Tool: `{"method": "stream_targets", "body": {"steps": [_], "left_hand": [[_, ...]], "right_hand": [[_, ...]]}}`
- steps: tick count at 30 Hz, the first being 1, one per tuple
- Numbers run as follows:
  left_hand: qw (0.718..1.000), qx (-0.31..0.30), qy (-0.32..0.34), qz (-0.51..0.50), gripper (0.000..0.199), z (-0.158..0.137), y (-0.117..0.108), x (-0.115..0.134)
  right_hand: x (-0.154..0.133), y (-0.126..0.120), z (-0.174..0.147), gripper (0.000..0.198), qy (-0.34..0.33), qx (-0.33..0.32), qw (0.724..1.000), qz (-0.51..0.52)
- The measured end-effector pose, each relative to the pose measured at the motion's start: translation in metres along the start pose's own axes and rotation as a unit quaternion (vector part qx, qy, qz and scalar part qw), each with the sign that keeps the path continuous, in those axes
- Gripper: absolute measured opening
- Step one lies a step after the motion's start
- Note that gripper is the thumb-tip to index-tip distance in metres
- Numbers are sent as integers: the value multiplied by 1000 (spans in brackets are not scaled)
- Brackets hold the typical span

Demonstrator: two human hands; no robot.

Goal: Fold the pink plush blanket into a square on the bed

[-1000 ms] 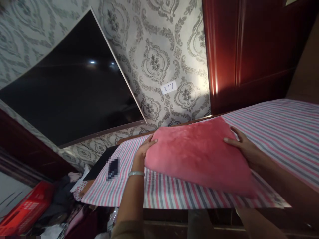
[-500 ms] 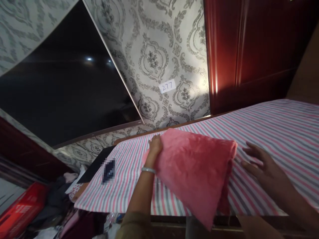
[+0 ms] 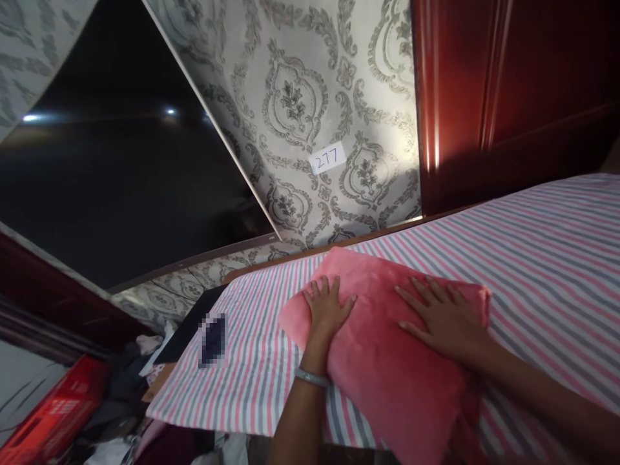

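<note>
A folded pink plush cloth [image 3: 372, 336] lies on the striped sheet [image 3: 252, 349], its near corner hanging over the front edge. On the cloth's left part my left hand [image 3: 327, 307] rests flat with fingers spread, a pale bangle [image 3: 311, 377] round the wrist. My right hand [image 3: 443, 316] also lies palm down on the cloth, toward its right side, fingers apart. Neither hand grips the fabric. The underside of the cloth is hidden.
A large black screen [image 3: 130, 155] leans at the left against patterned wallpaper, which bears a paper label [image 3: 327, 157] reading 277. A blurred-out dark item [image 3: 213, 340] lies on the sheet. Below left are a red crate [image 3: 58, 407] and heaped clothes. Dark red wood panelling [image 3: 523, 97] stands behind.
My left hand has moved from the cloth's left edge onto its top and spread out. My right hand has come down from beside the cloth onto it. The cloth lies flatter and wider.
</note>
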State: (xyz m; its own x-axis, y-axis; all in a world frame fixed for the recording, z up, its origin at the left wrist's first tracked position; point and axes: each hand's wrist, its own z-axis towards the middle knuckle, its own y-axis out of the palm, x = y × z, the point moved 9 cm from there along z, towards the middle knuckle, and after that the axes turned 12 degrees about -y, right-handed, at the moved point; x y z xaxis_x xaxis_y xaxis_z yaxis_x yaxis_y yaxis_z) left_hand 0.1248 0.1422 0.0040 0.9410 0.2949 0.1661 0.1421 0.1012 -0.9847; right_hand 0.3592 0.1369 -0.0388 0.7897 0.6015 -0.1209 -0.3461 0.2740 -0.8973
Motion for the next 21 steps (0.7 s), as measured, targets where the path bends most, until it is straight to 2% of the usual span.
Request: {"method": "stream_targets", "body": {"steps": [8,12,15,18,21], "left_hand": [[999,22,11,47,77,0,3,4],[1000,21,9,19,77,-1,1,3],[1000,17,8,-21,74,0,-5,3],[995,6,3,-104,66,-3,-17,1],[979,25,14,-201,55,-26,-33,-2]], "right_hand": [[-4,-5,1,73,-44,48,997,-51],[-3,-7,3,76,-31,29,999,-23],[-5,-10,4,75,-17,10,1000,1],[-6,-12,4,75,-7,-9,1000,12],[0,-10,6,75,-3,-49,999,6]]}}
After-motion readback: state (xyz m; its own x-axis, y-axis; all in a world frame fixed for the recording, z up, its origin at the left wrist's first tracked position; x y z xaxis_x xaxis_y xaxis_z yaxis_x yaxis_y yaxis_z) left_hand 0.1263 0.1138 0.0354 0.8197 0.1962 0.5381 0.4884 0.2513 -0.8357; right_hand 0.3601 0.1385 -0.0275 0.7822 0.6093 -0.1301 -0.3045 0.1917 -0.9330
